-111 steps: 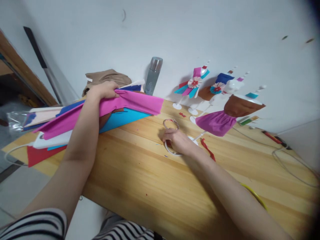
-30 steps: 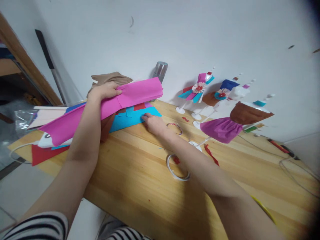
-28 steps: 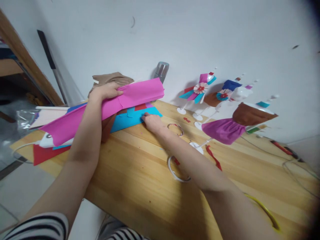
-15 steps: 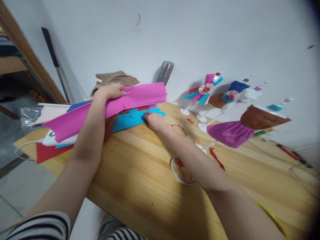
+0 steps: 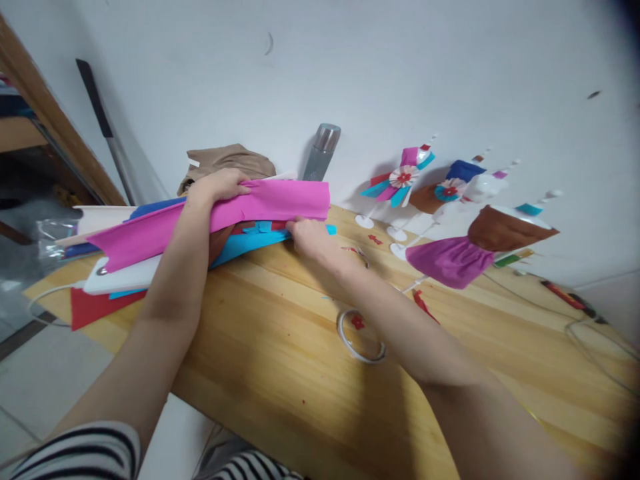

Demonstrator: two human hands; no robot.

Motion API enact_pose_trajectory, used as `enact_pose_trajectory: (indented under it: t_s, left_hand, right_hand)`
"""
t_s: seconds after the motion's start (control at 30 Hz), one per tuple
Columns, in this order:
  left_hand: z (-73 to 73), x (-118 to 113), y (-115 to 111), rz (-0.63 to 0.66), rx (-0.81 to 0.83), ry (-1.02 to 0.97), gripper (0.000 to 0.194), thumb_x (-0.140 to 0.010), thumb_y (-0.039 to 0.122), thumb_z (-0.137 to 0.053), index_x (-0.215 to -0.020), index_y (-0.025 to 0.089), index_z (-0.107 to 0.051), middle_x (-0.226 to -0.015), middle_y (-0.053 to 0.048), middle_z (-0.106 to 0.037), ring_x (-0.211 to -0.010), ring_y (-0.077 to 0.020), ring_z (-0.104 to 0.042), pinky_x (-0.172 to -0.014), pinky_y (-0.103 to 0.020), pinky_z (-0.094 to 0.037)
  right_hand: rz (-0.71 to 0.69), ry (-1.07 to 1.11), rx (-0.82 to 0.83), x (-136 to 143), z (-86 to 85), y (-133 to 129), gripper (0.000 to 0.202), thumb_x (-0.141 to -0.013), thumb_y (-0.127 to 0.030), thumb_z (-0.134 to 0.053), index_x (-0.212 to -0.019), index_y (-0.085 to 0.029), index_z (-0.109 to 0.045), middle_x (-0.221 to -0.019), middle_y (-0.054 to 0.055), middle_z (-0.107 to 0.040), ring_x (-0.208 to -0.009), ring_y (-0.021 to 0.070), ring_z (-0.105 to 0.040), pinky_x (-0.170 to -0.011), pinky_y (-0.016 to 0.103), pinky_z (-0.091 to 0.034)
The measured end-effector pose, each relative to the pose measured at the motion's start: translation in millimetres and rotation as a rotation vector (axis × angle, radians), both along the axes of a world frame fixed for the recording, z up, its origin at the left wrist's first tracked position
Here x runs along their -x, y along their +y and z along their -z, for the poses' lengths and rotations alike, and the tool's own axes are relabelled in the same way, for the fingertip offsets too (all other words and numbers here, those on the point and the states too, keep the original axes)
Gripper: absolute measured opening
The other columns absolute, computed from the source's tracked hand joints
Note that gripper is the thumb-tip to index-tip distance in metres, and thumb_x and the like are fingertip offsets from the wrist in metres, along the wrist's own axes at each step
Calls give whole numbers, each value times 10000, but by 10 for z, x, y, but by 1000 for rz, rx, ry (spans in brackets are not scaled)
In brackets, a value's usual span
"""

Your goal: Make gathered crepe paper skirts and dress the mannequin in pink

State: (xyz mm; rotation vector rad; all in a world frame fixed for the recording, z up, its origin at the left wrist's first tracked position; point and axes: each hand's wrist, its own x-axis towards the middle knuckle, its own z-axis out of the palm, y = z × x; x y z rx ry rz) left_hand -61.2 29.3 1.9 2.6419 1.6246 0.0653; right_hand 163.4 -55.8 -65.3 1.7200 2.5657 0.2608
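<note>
Left hand (image 5: 224, 183) and right hand (image 5: 311, 237) are both busy at one stack of coloured sheets. Across the top lies a long pink sheet (image 5: 290, 199), and the left hand is clamped on its upper edge, thumb on the near face, the other fingers over the back. Just below, the right hand has its fingers closed on the edge of a turquoise sheet (image 5: 237, 248), which shows on both sides of the knuckles; I cannot see the fingertips clearly from here.

Between those two layers a brown piece (image 5: 221, 241) hangs in folds, with a bit of red beside it. At the left end of the stack, a pale sheet (image 5: 103, 219) and a dark blue one (image 5: 155, 209) stick out behind the pink, while a flat white object (image 5: 125, 275) with a cord rests over a red sheet (image 5: 100, 308) at the corner of the wooden surface (image 5: 260, 333).

Behind the stack sit a rumpled brown cloth (image 5: 230, 161) and a grey bottle (image 5: 321, 155) with a metal cap, close to the wall. Nearer the person, a white ring (image 5: 349, 348) lies flat around a small red flower shape (image 5: 357, 323); a red strip (image 5: 424, 305) lies beyond the right forearm. Farther right stand little dress forms, the nearest in a brown top and purple skirt (image 5: 447, 261), another wearing a pleated rosette (image 5: 404, 177).
</note>
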Motion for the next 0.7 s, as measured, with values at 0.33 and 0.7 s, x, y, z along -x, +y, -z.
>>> enact_pose_trajectory:
  t_s: [0.33,0.7]
  left_hand:
    - [3,-1,24,28,-51,3,428,-954,435,-404,-1163,153,-651,-1187,-83,-662,-1053,-206,-578,-938,-291,-421]
    - [69,-105,17,-3,-42,48,425,-934,415,-436,-1163,125,-646,-1234,-113,-648,-1080,-228,-554,-948,-313,-406]
  right_hand:
    - [96,28,-41,6,108,3,333,-924,-120,-394,-1193,-147,-588,-1191,187,-623,-1002,265,-653,-823,358,-482]
    - [112,63,-48,15,151,34,312,-931,-101,-379,-1169,-143,-577,-1116,175,-620,-951,258,-656,-798,356,-490]
